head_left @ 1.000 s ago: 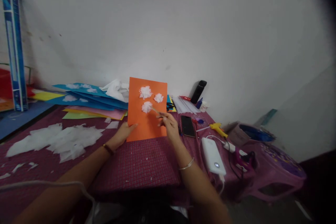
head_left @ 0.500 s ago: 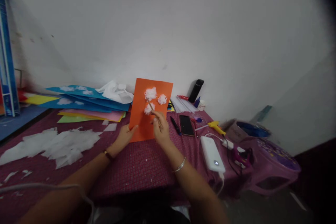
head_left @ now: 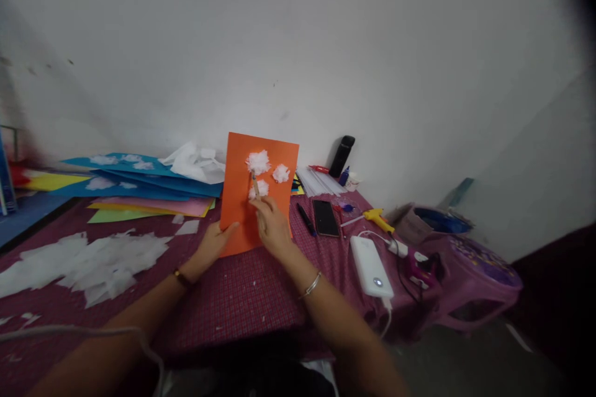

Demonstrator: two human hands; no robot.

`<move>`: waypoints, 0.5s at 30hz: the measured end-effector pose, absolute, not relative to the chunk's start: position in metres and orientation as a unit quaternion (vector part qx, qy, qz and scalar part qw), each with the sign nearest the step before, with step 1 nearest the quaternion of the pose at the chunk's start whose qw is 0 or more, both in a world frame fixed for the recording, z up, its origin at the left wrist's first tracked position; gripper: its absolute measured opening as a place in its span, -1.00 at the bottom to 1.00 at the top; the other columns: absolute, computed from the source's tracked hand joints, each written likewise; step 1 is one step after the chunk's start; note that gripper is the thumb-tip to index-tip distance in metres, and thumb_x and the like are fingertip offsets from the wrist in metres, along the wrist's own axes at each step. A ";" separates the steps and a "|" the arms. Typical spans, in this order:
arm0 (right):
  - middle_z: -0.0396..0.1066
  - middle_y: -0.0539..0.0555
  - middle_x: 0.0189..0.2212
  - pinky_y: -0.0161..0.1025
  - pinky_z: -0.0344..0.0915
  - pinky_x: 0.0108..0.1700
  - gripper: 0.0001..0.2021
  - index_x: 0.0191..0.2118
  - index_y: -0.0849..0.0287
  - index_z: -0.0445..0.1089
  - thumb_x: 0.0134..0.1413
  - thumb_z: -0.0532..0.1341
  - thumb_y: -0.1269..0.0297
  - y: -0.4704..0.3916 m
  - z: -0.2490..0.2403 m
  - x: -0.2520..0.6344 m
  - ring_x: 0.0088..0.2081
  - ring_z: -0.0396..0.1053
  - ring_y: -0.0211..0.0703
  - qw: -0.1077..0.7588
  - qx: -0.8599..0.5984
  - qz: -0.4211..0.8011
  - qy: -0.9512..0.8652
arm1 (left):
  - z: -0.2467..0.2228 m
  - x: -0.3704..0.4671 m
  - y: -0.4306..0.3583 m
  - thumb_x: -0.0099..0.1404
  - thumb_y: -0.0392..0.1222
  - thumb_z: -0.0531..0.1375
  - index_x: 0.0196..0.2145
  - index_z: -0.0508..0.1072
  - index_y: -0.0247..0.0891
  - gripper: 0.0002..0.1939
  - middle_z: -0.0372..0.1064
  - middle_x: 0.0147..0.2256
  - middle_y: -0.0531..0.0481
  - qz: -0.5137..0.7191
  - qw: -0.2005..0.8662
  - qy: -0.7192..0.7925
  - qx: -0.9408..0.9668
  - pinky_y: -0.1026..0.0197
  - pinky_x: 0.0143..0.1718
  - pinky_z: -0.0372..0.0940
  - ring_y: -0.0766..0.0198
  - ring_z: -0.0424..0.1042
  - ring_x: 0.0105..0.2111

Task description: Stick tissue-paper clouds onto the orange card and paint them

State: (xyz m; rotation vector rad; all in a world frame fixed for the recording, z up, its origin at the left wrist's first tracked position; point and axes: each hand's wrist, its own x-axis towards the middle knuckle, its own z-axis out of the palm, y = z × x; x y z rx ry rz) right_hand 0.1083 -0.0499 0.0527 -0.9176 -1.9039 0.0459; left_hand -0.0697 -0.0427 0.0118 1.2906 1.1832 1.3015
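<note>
An orange paper sheet (head_left: 236, 198) stands tilted up, bearing three fluffy white tissue tufts (head_left: 258, 162). At its lower left edge, my left hand (head_left: 212, 247) is closed on it, thumb in front. My right hand (head_left: 272, 223) pinches a thin pencil-like stick (head_left: 256, 185) in front of the sheet. The stick's tip lies just below the upper tuft, over the bare orange left of the lower one; whether it touches the paper I cannot tell.
Left lie torn white tissue (head_left: 107, 260) and blue sheets (head_left: 135, 183) with white tufts. A phone (head_left: 326, 218), marker (head_left: 306, 219), yellow glue gun (head_left: 378, 219) and white power bank (head_left: 371, 265) lie right. A pink stool (head_left: 465, 285) stands beyond the table edge.
My camera view has turned slightly right, so everything sits further left. The stick, slanted before, now points more upright, and my right hand's fingers have rolled around it.
</note>
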 end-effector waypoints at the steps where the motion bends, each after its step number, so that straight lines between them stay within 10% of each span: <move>1: 0.37 0.20 0.01 -0.13 0.39 0.03 -0.65 0.06 0.09 0.38 0.27 -0.01 0.45 -0.050 0.053 0.108 0.01 0.40 -0.09 0.494 -0.368 0.022 -0.788 | 0.012 -0.069 -0.043 -0.05 0.15 0.38 -0.17 0.54 -0.42 -0.38 0.56 -0.25 -0.19 0.531 0.475 0.471 0.520 0.07 -0.24 0.42 -0.01 0.51 -0.25; 15: 0.41 0.14 -0.08 -0.18 0.43 -0.17 -0.81 -0.09 0.07 0.40 0.28 0.07 0.30 -0.050 0.054 0.136 -0.12 0.43 -0.14 0.664 -0.298 0.119 -0.676 | 0.012 -0.067 -0.050 0.02 -0.07 0.44 -0.07 0.52 -0.40 -0.46 0.57 -0.17 -0.26 0.474 0.672 0.381 0.423 -0.04 -0.13 0.47 -0.09 0.57 -0.22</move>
